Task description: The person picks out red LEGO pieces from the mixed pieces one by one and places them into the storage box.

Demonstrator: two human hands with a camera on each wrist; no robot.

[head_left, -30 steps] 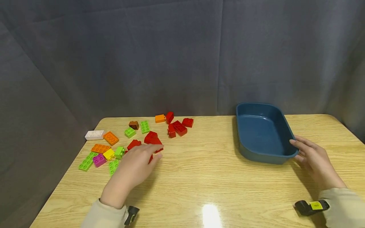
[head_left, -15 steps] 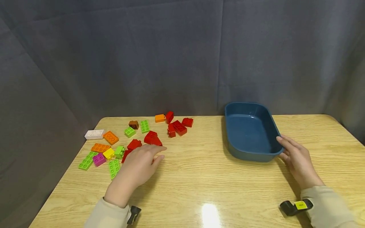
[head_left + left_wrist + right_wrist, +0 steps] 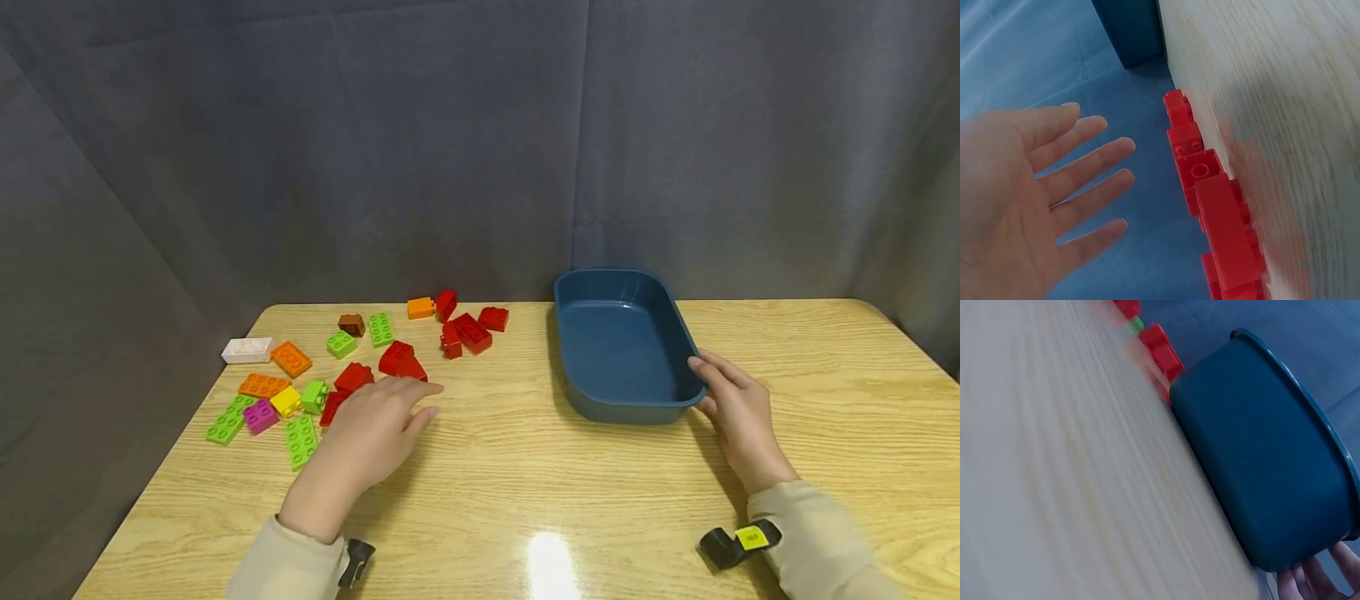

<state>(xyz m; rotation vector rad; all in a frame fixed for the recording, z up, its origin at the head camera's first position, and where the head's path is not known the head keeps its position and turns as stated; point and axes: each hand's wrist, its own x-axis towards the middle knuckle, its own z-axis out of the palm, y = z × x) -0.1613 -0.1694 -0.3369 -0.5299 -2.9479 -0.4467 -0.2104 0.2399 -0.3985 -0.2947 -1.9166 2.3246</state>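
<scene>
My left hand [image 3: 405,404] lies flat and low over the table with straight fingers, holding nothing. Its fingertips sit just in front of a cluster of red bricks [image 3: 401,360]. The left wrist view shows the open palm [image 3: 1041,187] beside those red bricks [image 3: 1210,200]. My right hand [image 3: 720,392] presses straight fingers against the near right corner of a dark blue tub [image 3: 622,410], which is empty inside. In the right wrist view the tub wall [image 3: 1260,481] fills the frame, with my fingertips [image 3: 1310,581] at its lower corner.
More red bricks [image 3: 471,332] lie toward the back of the wooden table [image 3: 540,467]. Green, orange, yellow, magenta, brown and white bricks [image 3: 288,392] are scattered at the left, near the table's left edge. A grey curtain [image 3: 480,150] hangs behind.
The blue tub has slid left across the table with my right hand pushing at its corner. My left hand has barely shifted near the red bricks.
</scene>
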